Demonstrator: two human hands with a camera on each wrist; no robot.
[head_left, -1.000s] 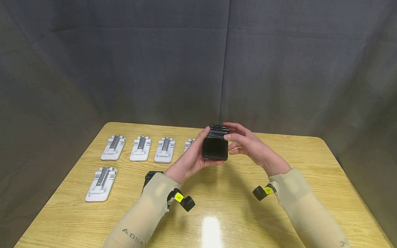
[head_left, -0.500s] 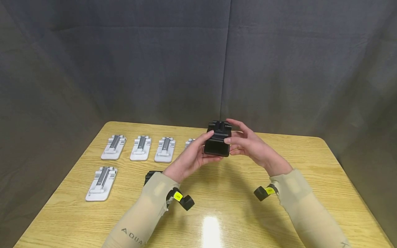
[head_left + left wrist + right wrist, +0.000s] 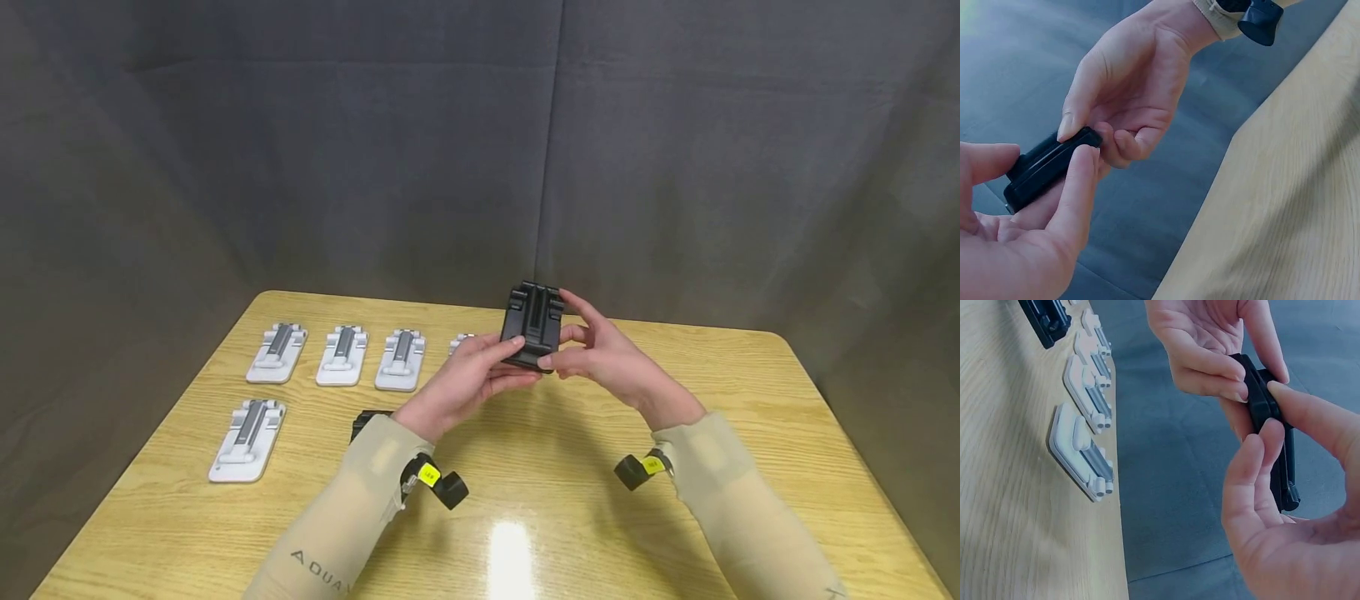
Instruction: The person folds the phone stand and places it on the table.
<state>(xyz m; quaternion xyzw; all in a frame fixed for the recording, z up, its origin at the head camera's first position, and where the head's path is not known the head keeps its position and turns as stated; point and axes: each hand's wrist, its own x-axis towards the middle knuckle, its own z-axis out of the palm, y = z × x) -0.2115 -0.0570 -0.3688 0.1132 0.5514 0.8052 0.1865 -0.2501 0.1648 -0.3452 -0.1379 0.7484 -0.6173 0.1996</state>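
Observation:
A black folding phone stand [image 3: 536, 317], folded flat, is held up above the far part of the table between both hands. My left hand [image 3: 476, 371] grips its lower left side, thumb on the front face and fingers beneath. On the other side my right hand [image 3: 611, 358] pinches the lower right corner with the thumb, while the index finger lies along the upper right edge. The left wrist view shows the same black phone stand [image 3: 1044, 165] edge-on between the fingers of both hands. In the right wrist view the hands hold the stand [image 3: 1266, 406] too.
Several white phone stands, one of them at the front left [image 3: 247, 442], lie folded on the wooden table [image 3: 570, 517]. Another black stand [image 3: 367, 421] lies partly hidden behind my left forearm. A grey curtain [image 3: 375, 167] hangs behind the table.
The black phone stand has tilted up, so its hinged face now shows more fully. Both thumbs sit nearer its lower end. The stands on the table have stayed put.

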